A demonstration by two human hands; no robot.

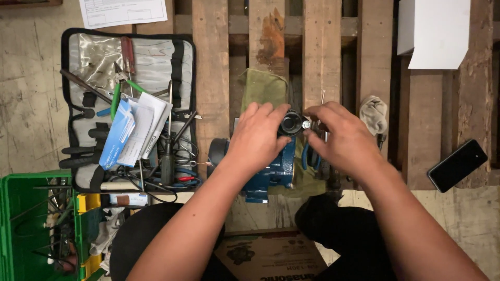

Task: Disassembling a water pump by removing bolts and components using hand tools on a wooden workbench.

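Hands on the blue pump

Fingertips of the right hand [341, 140] pinch a small silver fitting [306, 125] against the black port [291, 122]. Left hand [256, 138] curls closed around that port, atop the blue pump [276, 171] on the wooden pallet [213, 78]. Green cloth [263, 88] beneath, open tool pouch [130, 104] left, dark phone [457, 165] right.

A white printed paper sheet [123, 11] lies at the top left, above an open tool pouch. A blue-and-white flat packet [117, 135] and folded white leaflets [148, 127] rest on the pouch. A white box [436, 32] sits at top right. A black phone [457, 165], screen dark, lies at right. A brown cardboard carton [271, 256] with black print lies at bottom centre.
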